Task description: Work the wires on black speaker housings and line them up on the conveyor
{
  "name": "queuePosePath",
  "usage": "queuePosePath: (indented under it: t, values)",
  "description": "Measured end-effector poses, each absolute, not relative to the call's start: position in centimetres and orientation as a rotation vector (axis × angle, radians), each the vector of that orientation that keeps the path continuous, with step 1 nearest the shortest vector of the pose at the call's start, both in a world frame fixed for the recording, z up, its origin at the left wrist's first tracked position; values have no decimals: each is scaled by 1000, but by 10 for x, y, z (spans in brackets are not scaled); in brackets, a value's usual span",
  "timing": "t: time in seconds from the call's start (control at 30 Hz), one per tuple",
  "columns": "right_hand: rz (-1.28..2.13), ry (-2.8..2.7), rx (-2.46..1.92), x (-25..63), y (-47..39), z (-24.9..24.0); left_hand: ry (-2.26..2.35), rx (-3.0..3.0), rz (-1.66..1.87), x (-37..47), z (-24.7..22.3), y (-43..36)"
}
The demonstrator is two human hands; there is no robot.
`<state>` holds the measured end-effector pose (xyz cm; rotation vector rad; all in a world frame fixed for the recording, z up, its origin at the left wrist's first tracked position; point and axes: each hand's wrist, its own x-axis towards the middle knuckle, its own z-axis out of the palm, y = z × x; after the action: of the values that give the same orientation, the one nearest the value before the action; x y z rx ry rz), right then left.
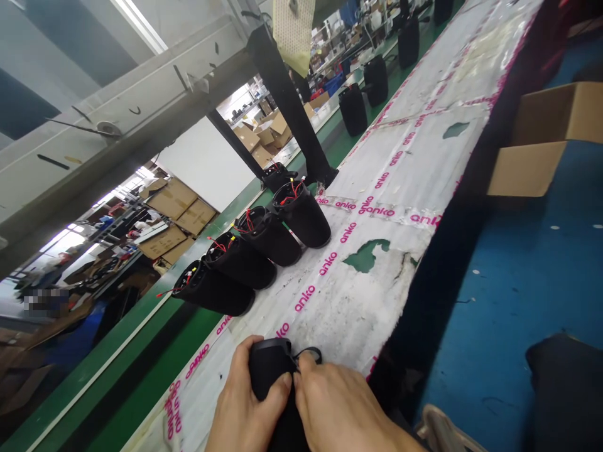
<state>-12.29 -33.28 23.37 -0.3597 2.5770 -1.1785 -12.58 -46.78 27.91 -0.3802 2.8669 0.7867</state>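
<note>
A black fabric-covered cylinder [271, 364], which looks like a portable speaker body, lies at the near edge of the bench. My left hand [247, 402] is wrapped round it, thumb pressed on its near side. Close beside that thumb, my right hand [336, 402] pinches a small black loop [315, 353] at the cylinder's end; its fingertips partly hide the loop. Beyond my hands stand several similar black cylinders in a row, such as the nearest one [219, 292], with red and yellow-tipped wires [191, 276] sticking out of their open tops.
White sheeting printed "anko" [348, 301] covers the bench, torn in places over green. A green conveyor [155, 345] runs along the left. More black cylinders [353, 110] stand farther up. A dark post [292, 107] rises behind the row. An open cardboard box [527, 166] is at right.
</note>
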Motion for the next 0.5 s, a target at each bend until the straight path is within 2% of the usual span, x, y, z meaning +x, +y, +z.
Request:
queuePosePath:
  t: [0.5]
  values:
    - [-1073, 2545, -347, -132, -332, 239, 2900, -371, 713, -130, 274, -469]
